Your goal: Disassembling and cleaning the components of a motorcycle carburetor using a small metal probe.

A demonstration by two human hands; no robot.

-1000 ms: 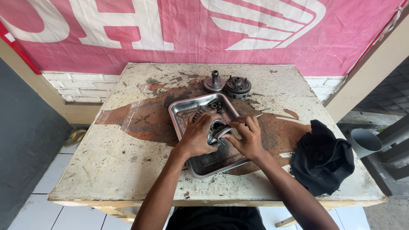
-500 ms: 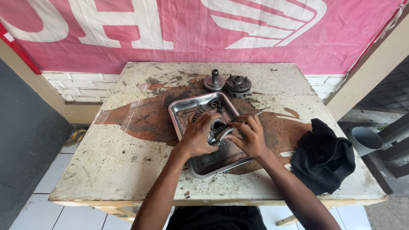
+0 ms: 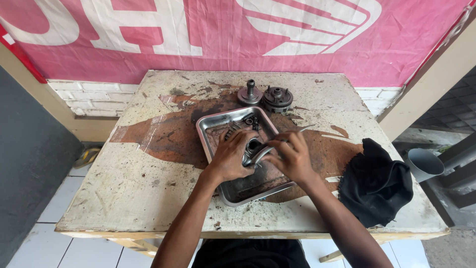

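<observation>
Presently: left hand (image 3: 232,158) and right hand (image 3: 292,156) both closed around a small round metal part (image 3: 255,150), held over the steel tray (image 3: 233,194) | two gear assemblies (image 3: 265,97) behind tray | black rag (image 3: 375,183) at right | worn table (image 3: 124,183)

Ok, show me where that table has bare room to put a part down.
The left side of the table, from the metal tray out to the edge, is bare. So is the front strip between the tray and the black cloth. The far middle is crowded: two gear parts sit there, and both hands fill the tray.
</observation>
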